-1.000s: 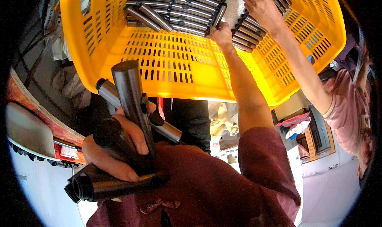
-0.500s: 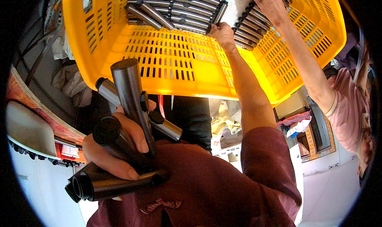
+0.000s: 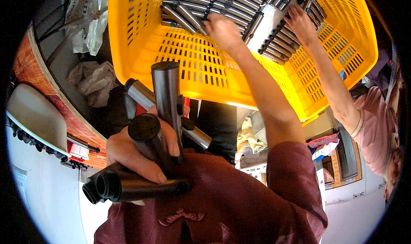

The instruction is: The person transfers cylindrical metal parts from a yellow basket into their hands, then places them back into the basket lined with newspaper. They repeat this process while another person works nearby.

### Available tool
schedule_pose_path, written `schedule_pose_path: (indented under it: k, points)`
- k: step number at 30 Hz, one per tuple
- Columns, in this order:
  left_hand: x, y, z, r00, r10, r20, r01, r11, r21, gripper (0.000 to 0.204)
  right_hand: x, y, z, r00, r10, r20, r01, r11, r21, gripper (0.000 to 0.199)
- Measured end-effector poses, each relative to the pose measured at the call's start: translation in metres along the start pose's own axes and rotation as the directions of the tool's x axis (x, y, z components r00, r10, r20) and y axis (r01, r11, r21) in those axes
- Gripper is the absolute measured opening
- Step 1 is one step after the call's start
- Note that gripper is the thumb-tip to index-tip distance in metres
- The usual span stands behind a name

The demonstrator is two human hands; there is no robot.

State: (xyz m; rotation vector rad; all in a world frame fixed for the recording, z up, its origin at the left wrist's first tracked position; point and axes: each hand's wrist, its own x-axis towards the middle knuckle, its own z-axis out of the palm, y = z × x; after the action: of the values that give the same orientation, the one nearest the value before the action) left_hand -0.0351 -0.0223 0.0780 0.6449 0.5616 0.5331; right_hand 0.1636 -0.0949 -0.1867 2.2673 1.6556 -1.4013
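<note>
While I watch from afar, my left grip point(image 3: 126, 152) holds several dark tubes point(image 3: 167, 87) bunched, presumably so the right grip point(image 3: 225, 32), whose closure I cannot tell, can work beside loose tubes point(image 3: 190, 18) toward the yellow basket's point(image 3: 222, 96) near-left corner.

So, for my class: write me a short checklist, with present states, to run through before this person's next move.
1. Left hand has a hold on its tubes: ok, several are bunched in it.
2. Right hand grips a tube: cannot tell, its fingertips are partly hidden.
3. Loose tubes near the right hand line up with the rows: not ok, two lie aslant.
4. Co-worker's hand is apart from the right hand: ok, there is a gap between them.
5. Yellow basket is firmly supported: cannot tell, its underside is out of sight.
</note>
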Motion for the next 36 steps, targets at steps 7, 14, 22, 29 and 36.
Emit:
schedule_pose_path:
  k: [7,14,22,29,36]
  points:
    - [-0.007,0.004,-0.017,0.992,0.065,0.11,-0.068,0.997,0.029,0.026,0.039,-0.054,0.001,0.95,0.103,0.294,-0.041,0.977,-0.208,0.03]
    - [0.006,0.0,-0.031,0.961,0.083,0.262,-0.092,0.996,0.021,0.029,0.015,-0.021,-0.017,0.918,0.237,0.318,-0.242,0.97,-0.023,0.047]
    - [0.032,-0.001,-0.059,0.723,0.109,0.682,-0.202,0.978,0.058,0.044,-0.064,0.109,-0.033,0.812,0.583,-0.028,-0.567,0.799,0.199,0.053]
    - [0.015,0.002,-0.028,0.93,0.032,0.367,-0.08,0.99,0.118,0.041,-0.059,0.141,-0.019,0.721,0.692,-0.03,-0.687,0.72,0.096,0.053]
    - [0.008,-0.013,-0.031,0.943,0.139,0.302,-0.168,0.983,0.071,0.037,-0.054,0.133,-0.008,0.773,0.634,0.025,-0.634,0.771,0.056,0.042]
